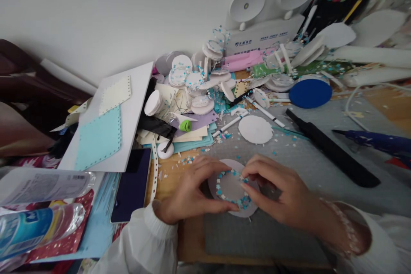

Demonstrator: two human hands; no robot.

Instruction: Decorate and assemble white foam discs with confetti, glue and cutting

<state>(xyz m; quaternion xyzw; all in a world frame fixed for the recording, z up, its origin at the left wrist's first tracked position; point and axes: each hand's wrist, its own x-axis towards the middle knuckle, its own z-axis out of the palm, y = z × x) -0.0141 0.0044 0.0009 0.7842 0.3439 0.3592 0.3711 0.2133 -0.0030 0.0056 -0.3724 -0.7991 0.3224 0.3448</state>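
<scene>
Curling around a pale round disc (231, 186) on the grey cutting mat (289, 222), both hands work at its rim. The left hand (189, 195) has its fingers bent in a loose arc, the upper fingertips touching the disc's top-left edge and the thumb pressing along its lower edge, so the disc sits lightly pinched rather than lifted. The right hand (282, 195) is likewise half closed, its forefinger tip and thumb tip drawn narrow and touching the ring of small blue and white confetti pieces (239, 200) that runs around the disc's face. Whether a single piece is nipped between those two tips cannot be told.

Just beyond the hands lies a plain white disc (255, 129), with loose confetti scattered on the mat around it. A dark blue disc (310, 93) sits farther back on the right, near a long black tool (334, 154) lying slantwise. To the left, a white board (128, 115) carries a light blue perforated sheet (99, 139) and a cream one (115, 94). A plastic water bottle (35, 227) lies on its side at the lower left; its contents cannot be made out. Stacks of decorated discs (192, 81) crowd the wall.
</scene>
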